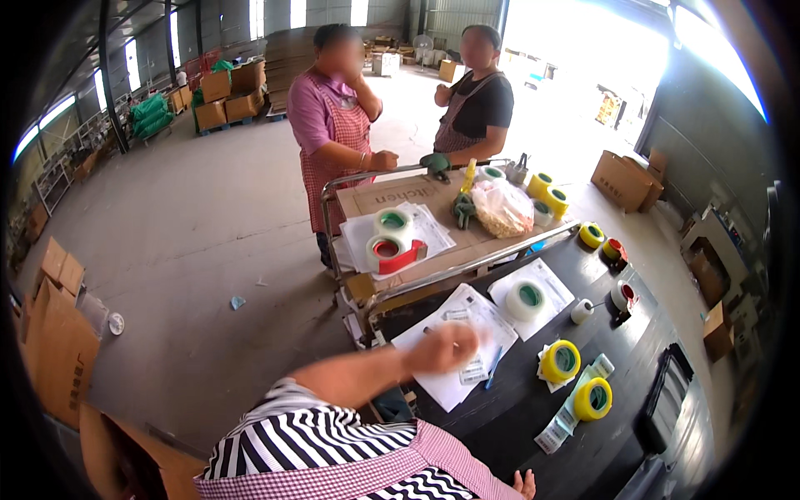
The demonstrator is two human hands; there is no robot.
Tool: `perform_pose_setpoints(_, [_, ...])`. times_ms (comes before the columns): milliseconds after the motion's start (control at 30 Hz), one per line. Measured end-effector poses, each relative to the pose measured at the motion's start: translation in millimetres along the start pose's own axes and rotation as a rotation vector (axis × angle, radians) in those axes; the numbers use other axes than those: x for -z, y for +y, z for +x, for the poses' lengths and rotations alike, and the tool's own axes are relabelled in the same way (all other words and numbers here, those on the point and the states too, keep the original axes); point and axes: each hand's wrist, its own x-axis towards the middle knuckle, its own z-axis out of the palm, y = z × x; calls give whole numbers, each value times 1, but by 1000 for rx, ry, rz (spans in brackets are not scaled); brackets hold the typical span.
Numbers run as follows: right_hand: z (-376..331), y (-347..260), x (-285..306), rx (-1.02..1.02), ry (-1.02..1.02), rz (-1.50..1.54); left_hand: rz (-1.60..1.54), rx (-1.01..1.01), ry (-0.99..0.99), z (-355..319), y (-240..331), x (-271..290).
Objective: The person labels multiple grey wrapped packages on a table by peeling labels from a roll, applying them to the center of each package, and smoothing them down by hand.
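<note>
My left hand, smeared by motion, hovers over printed paper sheets on the black table. A small dark thing shows by its fingers, but whether they grip it is unclear. Below the hand lie small printed labels, with a blue pen to their right. My right hand shows only its fingertips at the lower edge, stretched out and slightly apart near the table's edge. A roll of clear tape rests on more sheets. Two yellow tape rolls sit on or beside a strip of labels.
Beyond the table stands a metal-framed cart with tape rolls, a red tape dispenser and a filled plastic bag. Two people stand behind it. A black plastic frame lies right; cardboard boxes stand left.
</note>
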Motion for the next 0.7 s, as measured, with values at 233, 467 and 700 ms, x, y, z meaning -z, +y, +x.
perform_pose_setpoints(233, [19, -23, 3, 211, 71, -244, 466, -289, -459, -134, -86, -100])
perform_pose_setpoints(467, [25, -32, 7, 217, 85, -297, 428, -262, -461, -134, -87, -98])
perform_pose_setpoints(700, [24, -36, 7, 223, 105, -318, 449, -287, -433, -139, -93, -100])
